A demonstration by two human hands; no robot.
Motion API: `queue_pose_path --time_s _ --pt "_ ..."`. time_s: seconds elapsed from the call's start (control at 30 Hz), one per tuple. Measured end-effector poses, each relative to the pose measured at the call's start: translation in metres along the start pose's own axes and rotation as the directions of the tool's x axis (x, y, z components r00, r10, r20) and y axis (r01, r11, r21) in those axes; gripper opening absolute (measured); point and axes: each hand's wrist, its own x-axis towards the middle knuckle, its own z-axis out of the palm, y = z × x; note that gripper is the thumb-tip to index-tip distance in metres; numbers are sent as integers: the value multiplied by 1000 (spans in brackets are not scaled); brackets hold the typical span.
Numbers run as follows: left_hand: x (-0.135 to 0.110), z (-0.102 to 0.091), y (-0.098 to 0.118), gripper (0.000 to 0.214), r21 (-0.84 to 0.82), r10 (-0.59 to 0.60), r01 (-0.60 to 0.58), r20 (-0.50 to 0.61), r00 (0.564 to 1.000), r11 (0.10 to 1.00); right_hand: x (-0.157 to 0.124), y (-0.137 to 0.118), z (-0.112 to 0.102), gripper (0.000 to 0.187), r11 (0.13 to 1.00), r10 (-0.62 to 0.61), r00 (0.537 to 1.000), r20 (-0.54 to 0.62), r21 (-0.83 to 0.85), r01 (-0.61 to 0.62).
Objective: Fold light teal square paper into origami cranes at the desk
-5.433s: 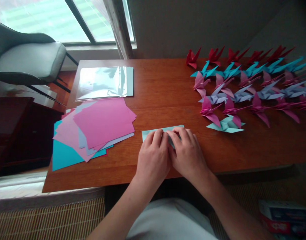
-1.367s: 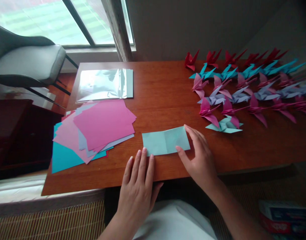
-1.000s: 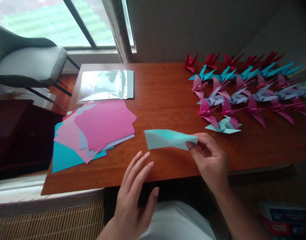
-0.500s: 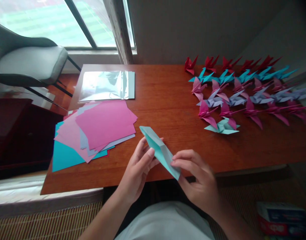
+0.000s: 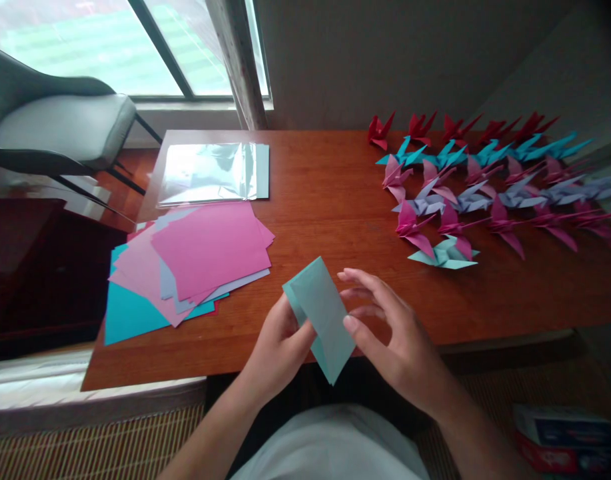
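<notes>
Mint-green paper (image 5: 325, 300), folded into layers, is held up in front of the body, over the near edge of the tabletop (image 5: 325, 207). The left hand (image 5: 272, 353) grasps it, thumb on the near side and fingers mostly hidden, probably to steady it at a slant with its folds in view. The right hand (image 5: 398, 340) is loosely curved, its fingers apart from the paper and its thumb tip at the right edge; whether that tip presses, I cannot tell. Loose coloured sheets (image 5: 210, 253) lie fanned at the left, likely to keep the colours in easy reach, while 5 rows of folded birds (image 5: 409, 223) plus 1 mint bird (image 5: 446, 253) stand at the right, apparently sorted by colour and out of the way. A glossy sleeve (image 5: 205, 173) lies just beyond the loose sheets; a pale sheet (image 5: 263, 172) shows at its right end, the number inside unclear. At lower right, a box-like package (image 5: 562, 437) hides its contents.
</notes>
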Motion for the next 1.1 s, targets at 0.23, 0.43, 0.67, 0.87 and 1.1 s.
queue_pose_path --time_s 0.23,0.43,0.67,0.87,1.1 --pt "2 2 3 24 197 121 -129 53 991 972 1 3 3 68 975 -94 993 67 -197 105" --pt "5 -4 6 23 310 100 -119 78 992 943 5 10 -10 58 998 -50 994 97 -35 53" --pt "9 -16 10 23 153 60 -60 9 998 986 16 23 -29 31 988 39 999 30 149 -43" --pt "11 -19 14 22 -17 -32 31 -47 998 999 22 35 -26 22 952 126 991 48 274 -135" --pt "12 -22 9 26 -185 -133 122 -49 990 975 23 35 -23 21 841 200 975 97 493 -221"
